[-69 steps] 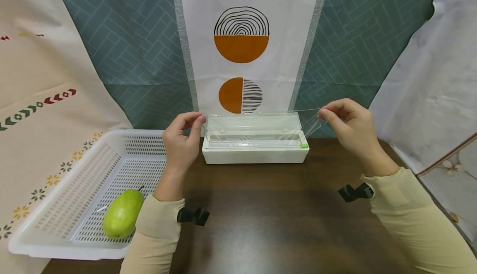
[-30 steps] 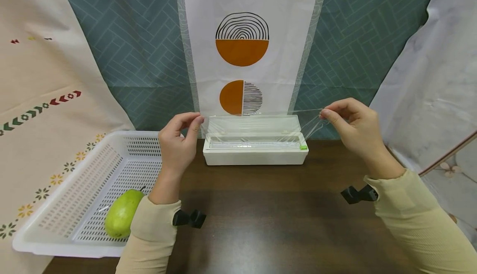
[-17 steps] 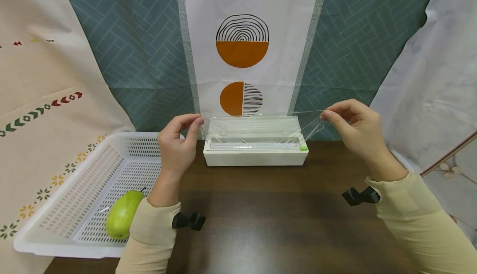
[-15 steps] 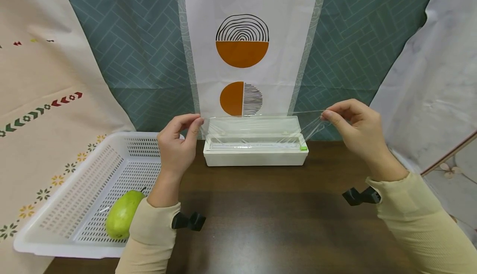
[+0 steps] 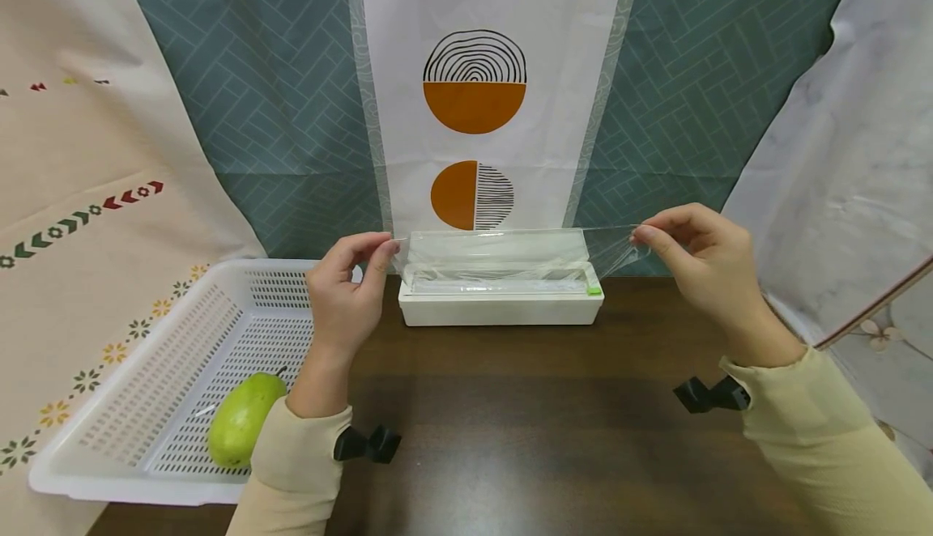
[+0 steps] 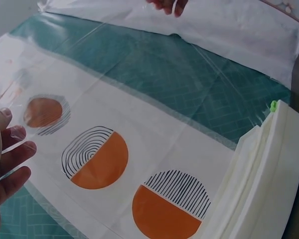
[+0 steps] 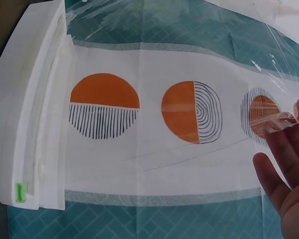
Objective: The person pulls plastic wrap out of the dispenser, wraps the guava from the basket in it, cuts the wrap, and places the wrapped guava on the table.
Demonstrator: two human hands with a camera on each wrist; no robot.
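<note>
Both sides of the clear film (image 5: 503, 267) pinched, head view: fingertips of my left hand (image 5: 346, 301) on one, my right hand (image 5: 707, 269) on the other. Sheet spans the white box (image 5: 501, 312), lid up, green tab (image 5: 594, 291) at right end, all on the table (image 5: 525, 414). Green fruit (image 5: 244, 421) in the white basket (image 5: 138, 492), left of box. Left wrist view: my fingers at left edge, box at right. Right wrist view: box at left, my fingers gripping creased film at right.
</note>
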